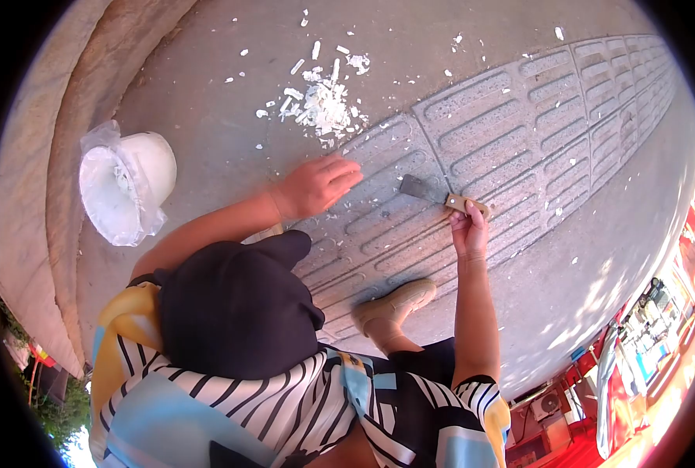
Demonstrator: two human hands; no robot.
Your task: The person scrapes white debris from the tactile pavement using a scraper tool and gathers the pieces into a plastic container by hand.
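In the head view my right hand [470, 226] grips the wooden handle [467, 204] of a putty knife. Its flat metal blade [421, 188] points left over ribbed paving. To the left, my left hand [316, 187] hovers low or rests by the paving's edge, somewhat blurred, fingers stretched out and close together, with nothing visible in it. Just beyond that hand lies a heap of white flakes and scraps [325, 108] on the pavement. A white bucket [154, 168] with a clear plastic bag [121, 191] over its rim stands farther left.
Ribbed tactile paving [480, 109] runs diagonally to the upper right, with small white flakes scattered around. A stone kerb [66, 156] curves along the left. Below my hands are dark cloth [238, 312] and a tan shoe [398, 304]. Red stall-like structures [636, 390] fill the lower right.
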